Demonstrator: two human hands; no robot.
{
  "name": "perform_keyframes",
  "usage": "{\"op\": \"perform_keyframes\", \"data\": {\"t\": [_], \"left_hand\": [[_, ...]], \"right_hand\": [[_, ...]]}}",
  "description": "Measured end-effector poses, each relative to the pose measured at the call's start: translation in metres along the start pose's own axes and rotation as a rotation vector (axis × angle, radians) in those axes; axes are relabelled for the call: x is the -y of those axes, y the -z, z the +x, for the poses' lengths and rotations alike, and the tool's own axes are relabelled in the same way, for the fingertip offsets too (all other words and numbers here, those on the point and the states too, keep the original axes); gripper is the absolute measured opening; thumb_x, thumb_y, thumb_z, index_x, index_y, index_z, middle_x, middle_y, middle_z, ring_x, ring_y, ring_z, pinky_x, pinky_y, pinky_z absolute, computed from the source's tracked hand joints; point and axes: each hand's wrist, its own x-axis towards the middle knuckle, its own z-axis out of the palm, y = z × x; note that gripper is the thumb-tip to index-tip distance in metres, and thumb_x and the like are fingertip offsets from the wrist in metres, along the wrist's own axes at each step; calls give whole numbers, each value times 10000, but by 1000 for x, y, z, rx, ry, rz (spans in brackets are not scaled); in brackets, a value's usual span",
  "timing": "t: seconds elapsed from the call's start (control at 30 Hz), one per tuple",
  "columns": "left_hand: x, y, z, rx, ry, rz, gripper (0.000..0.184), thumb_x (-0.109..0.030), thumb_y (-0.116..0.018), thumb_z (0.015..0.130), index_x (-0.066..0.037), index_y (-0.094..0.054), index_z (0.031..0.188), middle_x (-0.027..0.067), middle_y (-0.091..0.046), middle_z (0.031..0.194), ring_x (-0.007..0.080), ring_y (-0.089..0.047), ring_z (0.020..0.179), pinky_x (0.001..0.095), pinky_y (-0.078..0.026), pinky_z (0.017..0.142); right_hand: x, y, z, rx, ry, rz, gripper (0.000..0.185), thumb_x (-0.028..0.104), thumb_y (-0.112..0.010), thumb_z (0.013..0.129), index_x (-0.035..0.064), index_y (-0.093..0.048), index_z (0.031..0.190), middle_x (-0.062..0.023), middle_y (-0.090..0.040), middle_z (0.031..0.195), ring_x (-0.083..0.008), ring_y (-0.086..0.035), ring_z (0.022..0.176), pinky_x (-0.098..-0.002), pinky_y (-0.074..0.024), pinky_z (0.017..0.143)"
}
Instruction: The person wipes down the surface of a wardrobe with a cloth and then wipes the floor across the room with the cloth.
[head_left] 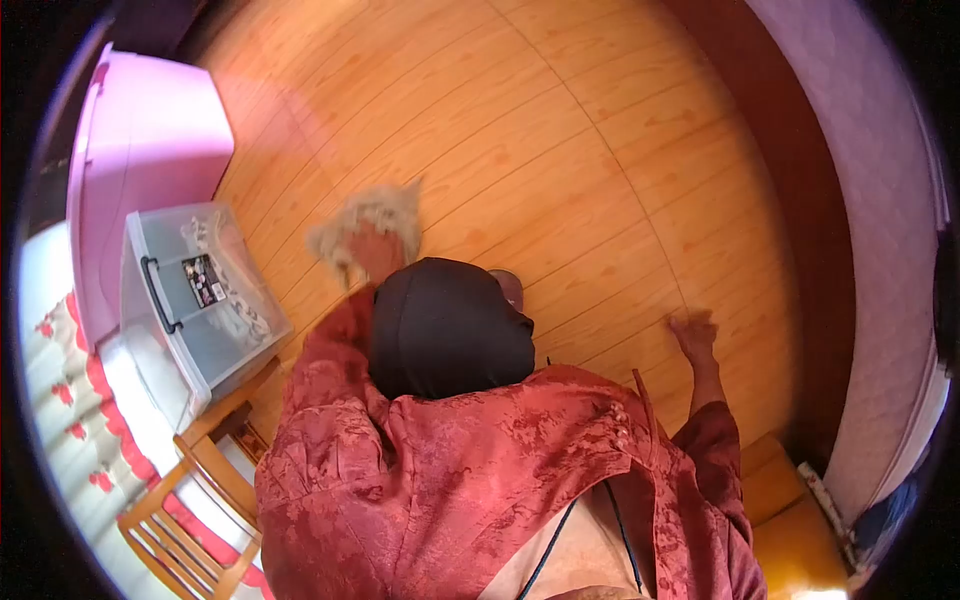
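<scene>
Tan cloth (385, 206) is on the wooden floor (545, 190), bunched under the left hand (374, 252), maybe so it can be pushed down from above. Blur hides whether that hand squeezes it, so I cannot tell. Well apart from it, the right hand (694, 332) holds nothing and looks spread on the floor, likely just to lean on. Between the hands is a bent knee in black (447, 328), probably there for balance.

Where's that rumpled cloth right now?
In the head view, the cloth is left of centre, under the left hand above the wooden floor, to the right of the clear storage box.
</scene>
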Motion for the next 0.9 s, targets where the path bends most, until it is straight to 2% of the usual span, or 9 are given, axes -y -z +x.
{"op": "perform_keyframes", "data": {"t": [0.07,0.1,0.2,0.27,0.4,0.53,0.63,0.73,0.9], "left_hand": [[-51,-18,48,-73,-332,-30,714,-326,-601,761,-52,-346,1369,413,-271,1325,561,-244,1258,623,-203,1034],[-96,2,59,10,-361,-72,714,-316,-614,755,-55,-350,1365,402,-285,1326,558,-249,1257,635,-231,1012],[-215,27,54,13,-674,-123,643,-220,-656,744,-39,-403,1307,338,-379,1280,547,-319,1209,615,-336,937],[-261,22,33,90,-973,-160,627,-245,-642,742,-85,-431,1310,350,-326,1344,536,-305,1253,626,-385,866],[-282,14,-49,201,-1552,-200,478,-197,-641,742,-106,-547,1202,305,-332,1367,468,-393,1231,566,-416,800],[-241,67,-101,599,-2043,-218,524,-250,-670,733,-255,-561,1246,210,-276,1463,385,-252,1359,566,-377,811],[-214,28,-122,530,-2225,-209,583,-282,-690,723,-276,-526,1283,132,-286,1480,331,-232,1377,561,-367,849],[-234,32,-95,478,-2122,-250,577,-297,-673,741,-290,-513,1295,81,-293,1486,313,-265,1364,569,-360,884],[-285,22,7,42,-1658,-53,454,-264,-588,823,-249,-522,1272,116,-378,1413,357,-317,1322,593,-406,882]], "right_hand": [[15,12,-14,1,-73,103,1102,607,-606,777,-57,-42,1453,-291,-166,1486,-398,-195,1375,-459,-142,1124],[20,16,-15,8,-26,128,1094,600,-611,777,-58,-56,1452,-301,-135,1487,-409,-178,1376,-450,-145,1125],[19,23,-23,9,22,203,1074,580,-628,777,-58,-83,1449,-328,-50,1485,-440,-134,1376,-432,-161,1127],[22,23,-31,-7,-21,247,1068,566,-639,777,-53,-85,1449,-343,-5,1479,-452,-111,1375,-430,-178,1124],[24,21,-35,-43,-54,325,1071,539,-662,771,-40,-73,1453,-356,-11,1471,-445,-94,1382,-433,-203,1118],[28,23,-40,-38,-84,300,1090,554,-658,769,-28,-47,1458,-356,-7,1471,-446,-47,1391,-442,-177,1126],[33,27,-43,-3,-100,272,1107,582,-640,771,-28,-24,1459,-354,3,1474,-443,-18,1396,-450,-147,1132],[35,29,-44,11,-80,285,1131,614,-621,769,-39,-2,1455,-354,11,1475,-443,2,1398,-451,-120,1137],[34,26,-41,6,-62,229,1165,657,-602,757,-55,5,1449,-353,17,1476,-451,28,1394,-445,-91,1141]]}}
